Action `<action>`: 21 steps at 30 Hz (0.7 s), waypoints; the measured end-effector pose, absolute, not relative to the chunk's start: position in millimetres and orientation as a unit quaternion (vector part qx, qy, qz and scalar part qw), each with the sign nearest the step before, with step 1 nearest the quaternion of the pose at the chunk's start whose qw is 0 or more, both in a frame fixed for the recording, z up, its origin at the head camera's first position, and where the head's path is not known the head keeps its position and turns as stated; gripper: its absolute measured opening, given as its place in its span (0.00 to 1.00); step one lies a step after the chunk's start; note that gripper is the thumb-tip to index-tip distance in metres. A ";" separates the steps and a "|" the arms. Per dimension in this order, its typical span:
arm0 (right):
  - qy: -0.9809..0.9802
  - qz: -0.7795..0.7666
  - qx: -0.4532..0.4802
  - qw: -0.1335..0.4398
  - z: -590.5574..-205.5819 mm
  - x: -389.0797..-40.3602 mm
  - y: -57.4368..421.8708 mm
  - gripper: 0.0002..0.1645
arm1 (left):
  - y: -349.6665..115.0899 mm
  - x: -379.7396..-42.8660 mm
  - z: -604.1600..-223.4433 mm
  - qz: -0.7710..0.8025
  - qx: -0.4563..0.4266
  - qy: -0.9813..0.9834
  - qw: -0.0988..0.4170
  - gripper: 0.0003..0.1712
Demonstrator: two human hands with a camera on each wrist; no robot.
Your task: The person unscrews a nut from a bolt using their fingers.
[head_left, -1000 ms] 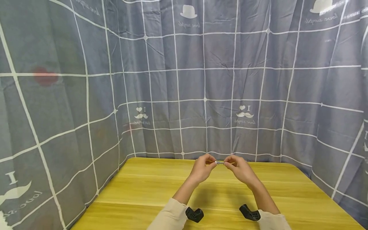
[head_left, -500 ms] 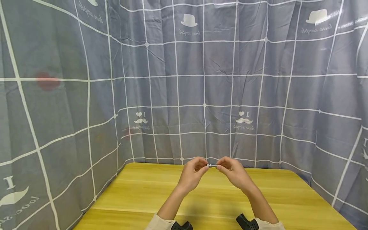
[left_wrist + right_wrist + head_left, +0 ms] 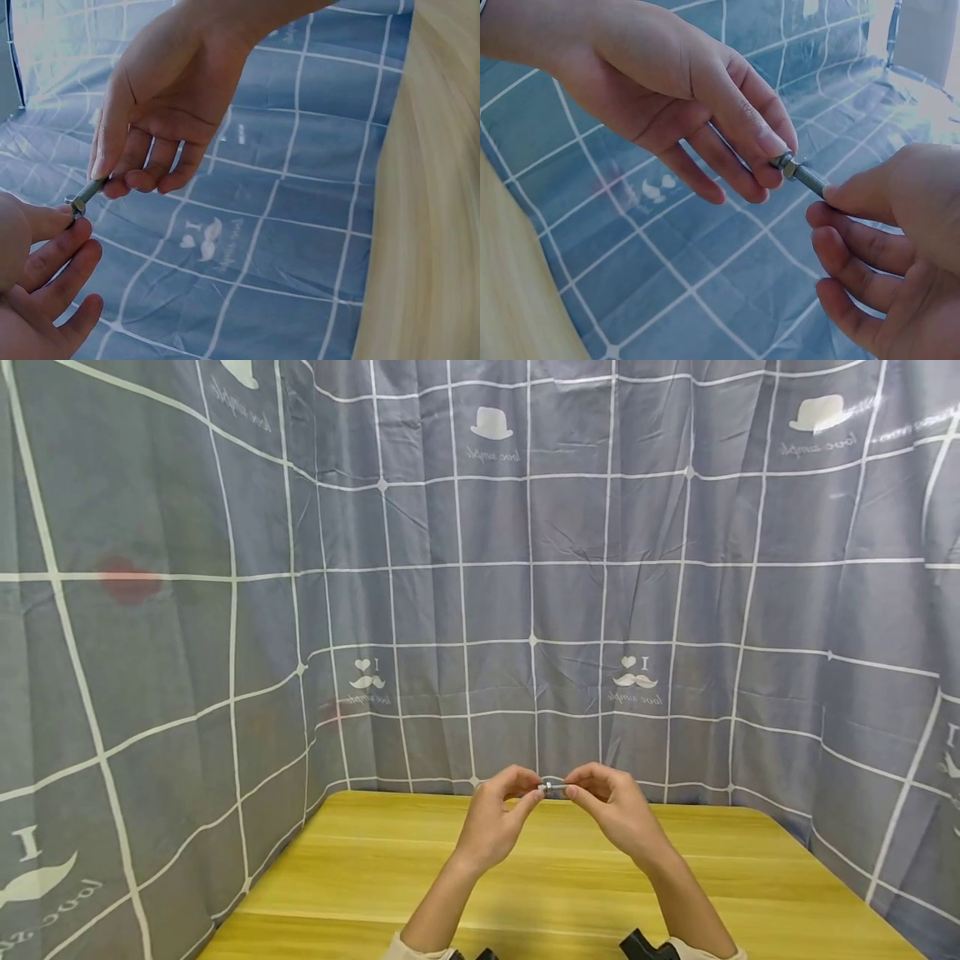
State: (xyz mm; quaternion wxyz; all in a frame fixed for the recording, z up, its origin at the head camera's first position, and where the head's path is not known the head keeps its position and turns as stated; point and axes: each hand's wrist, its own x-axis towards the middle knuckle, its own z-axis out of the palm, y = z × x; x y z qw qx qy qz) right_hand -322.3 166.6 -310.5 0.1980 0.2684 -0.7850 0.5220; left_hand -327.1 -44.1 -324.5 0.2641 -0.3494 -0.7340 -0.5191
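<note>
A small metal bolt (image 3: 557, 787) is held level above the far part of the table, spanning the gap between two hands. My left hand (image 3: 491, 827) pinches one end between thumb and index finger. My right hand (image 3: 621, 817) pinches the opposite, threaded end the same way. In the right wrist view a hex nut (image 3: 790, 169) sits on the bolt right beside the left fingertips, and bare thread (image 3: 811, 180) runs from it to the right thumb. The left wrist view shows the nut (image 3: 76, 203) close to the left thumb. Both bolt ends are covered by fingertips.
Below the hands lies a yellow wood-grain table (image 3: 360, 877). A grey curtain with white grid lines (image 3: 495, 602) hangs behind it and along both sides. Black wrist devices (image 3: 645, 946) sit at the sleeve cuffs.
Both hands, with the bolt between them, have shifted slightly left in the head view. The head view has tilted up a little. Both hands keep their pinch on the bolt.
</note>
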 end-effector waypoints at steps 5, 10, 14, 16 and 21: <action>-0.777 0.534 0.276 0.189 -304.4 -314.5 165.0 0.06 | -46.6 -320.3 -319.0 -0.509 -0.358 -0.732 0.280 0.04; -0.771 0.549 0.273 0.168 -303.2 -310.4 157.9 0.13 | -46.2 -317.7 -317.3 -0.505 -0.365 -0.729 0.284 0.03; -0.767 0.564 0.259 0.162 -306.7 -312.7 150.9 0.14 | -44.7 -318.8 -318.5 -0.502 -0.370 -0.729 0.283 0.03; -0.763 0.571 0.251 0.167 -308.6 -314.3 148.4 0.13 | -44.3 -319.9 -319.4 -0.499 -0.371 -0.730 0.285 0.02; -0.762 0.565 0.252 0.191 -311.1 -316.0 146.5 0.08 | -44.4 -321.9 -320.4 -0.487 -0.375 -0.733 0.292 0.02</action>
